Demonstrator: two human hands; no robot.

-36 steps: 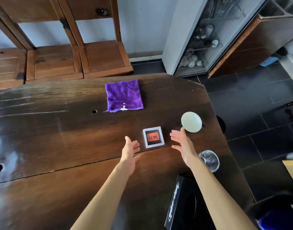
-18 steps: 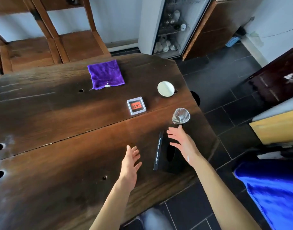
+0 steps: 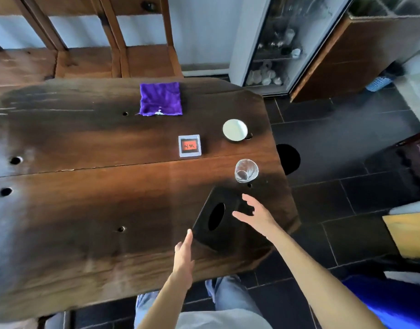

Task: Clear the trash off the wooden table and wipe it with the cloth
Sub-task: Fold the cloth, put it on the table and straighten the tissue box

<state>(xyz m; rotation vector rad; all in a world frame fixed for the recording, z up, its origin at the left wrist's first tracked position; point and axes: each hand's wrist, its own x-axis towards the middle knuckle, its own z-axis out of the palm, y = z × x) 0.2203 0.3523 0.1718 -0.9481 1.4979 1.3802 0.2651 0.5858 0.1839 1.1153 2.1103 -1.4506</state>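
Cloth (image 3: pixel 160 99) — folded, far from hands

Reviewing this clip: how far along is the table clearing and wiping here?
Nothing looks done. Both open hands, left and right, flank the black box. The glass, white bowl and small framed card remain; the purple cloth lies folded, unused.

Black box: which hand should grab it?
Probably the right hand: it hovers open over the black box, fingers spread. The left hand sits beside its near corner, flat and farther off.
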